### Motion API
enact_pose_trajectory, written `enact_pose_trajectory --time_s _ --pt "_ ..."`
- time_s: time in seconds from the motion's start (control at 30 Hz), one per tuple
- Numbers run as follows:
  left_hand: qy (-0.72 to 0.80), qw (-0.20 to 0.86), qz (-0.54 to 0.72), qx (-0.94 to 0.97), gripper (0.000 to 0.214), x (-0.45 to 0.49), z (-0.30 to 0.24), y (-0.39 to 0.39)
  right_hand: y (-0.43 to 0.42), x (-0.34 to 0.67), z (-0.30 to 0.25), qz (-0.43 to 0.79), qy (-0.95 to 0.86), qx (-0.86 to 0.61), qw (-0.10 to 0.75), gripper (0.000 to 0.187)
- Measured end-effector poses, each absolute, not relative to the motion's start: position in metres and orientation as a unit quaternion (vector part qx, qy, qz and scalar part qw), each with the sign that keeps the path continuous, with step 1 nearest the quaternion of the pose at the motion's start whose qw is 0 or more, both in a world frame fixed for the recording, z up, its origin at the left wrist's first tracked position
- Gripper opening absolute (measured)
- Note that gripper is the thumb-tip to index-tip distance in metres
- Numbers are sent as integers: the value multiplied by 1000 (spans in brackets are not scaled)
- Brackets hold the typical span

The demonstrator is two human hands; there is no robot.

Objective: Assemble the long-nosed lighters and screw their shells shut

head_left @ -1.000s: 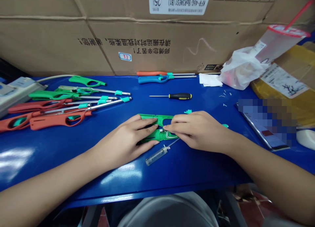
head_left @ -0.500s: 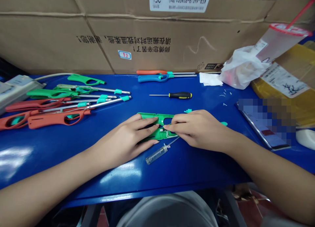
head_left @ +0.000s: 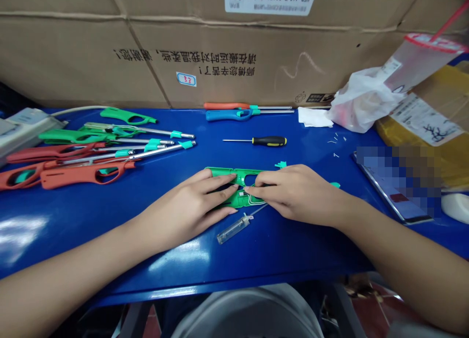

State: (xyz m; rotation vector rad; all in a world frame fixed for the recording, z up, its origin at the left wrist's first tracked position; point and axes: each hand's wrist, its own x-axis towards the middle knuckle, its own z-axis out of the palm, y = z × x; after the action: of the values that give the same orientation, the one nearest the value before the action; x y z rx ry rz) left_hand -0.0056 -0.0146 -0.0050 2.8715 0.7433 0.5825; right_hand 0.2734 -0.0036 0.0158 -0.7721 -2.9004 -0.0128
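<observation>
Two halves of an opened green lighter casing (head_left: pixel 245 200) lie side by side on the blue table, with white wires and a small pale part inside the nearer half. My left hand (head_left: pixel 198 201) holds their left end, fingers over the upper half and thumb by the lower edge. From the right, my right hand (head_left: pixel 293 191) reaches in with fingertips pressed together over the middle; what they pinch is hidden. A clear fuel tank (head_left: pixel 233 229) with a thin tube rests just in front of the casing. Behind my right hand lies a small teal part (head_left: pixel 280 165).
A black-and-yellow screwdriver (head_left: pixel 269 141) lies beyond the casing. Several long lighters (head_left: pixel 86 176) are heaped at left; an orange lighter (head_left: pixel 225 105) and a blue lighter (head_left: pixel 227 115) lie at the back. A phone (head_left: pixel 394 196), bagged drink cup (head_left: pixel 414 64) and cardboard box (head_left: pixel 205 40) stand around.
</observation>
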Motion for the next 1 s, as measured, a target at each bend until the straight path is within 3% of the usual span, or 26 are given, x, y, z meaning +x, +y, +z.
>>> enact_pose_trajectory --time_s 0.23,0.47,0.73,1.0 --pt "243 48 185 951 39 -5 -5 -13 -5 273 19 -27 -968 -245 52 33" --pt "233 0 171 957 39 -7 -1 -13 6 290 32 36 -923 -363 124 27" --pt "239 -8 144 960 39 -8 2 -14 15 307 51 10 -864 -501 36 19" --pt "243 22 150 958 36 -8 4 -15 22 320 41 85 -864 -496 -23 28"
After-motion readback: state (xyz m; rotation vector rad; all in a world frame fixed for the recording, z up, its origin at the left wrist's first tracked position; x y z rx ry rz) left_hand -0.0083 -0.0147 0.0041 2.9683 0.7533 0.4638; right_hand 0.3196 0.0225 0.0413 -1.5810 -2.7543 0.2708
